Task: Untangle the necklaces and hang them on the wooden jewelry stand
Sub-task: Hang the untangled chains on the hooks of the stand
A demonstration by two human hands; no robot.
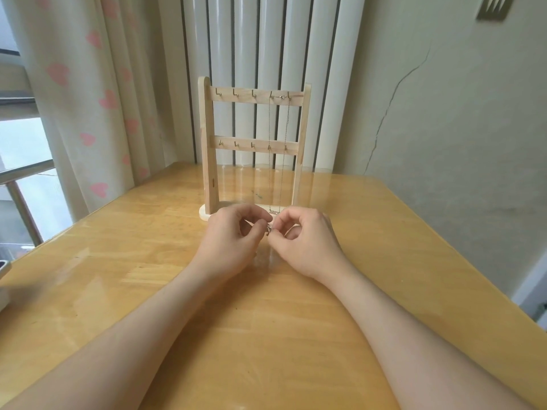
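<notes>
Your fingers [260,224] on both sides are curled in, pinching a small tangled necklace [268,231] between your left hand [229,236] and right hand [309,242]. The hands are low over the bench [118,261], and whether the knot touches the wood cannot be told. Just behind your hands stands the wooden jewelry stand [208,143]. On it a hung necklace [270,128] drapes from the two rightmost hooks of the top rail, its pendant down near the base. A heart-print curtain [88,99] hangs at your left.
</notes>
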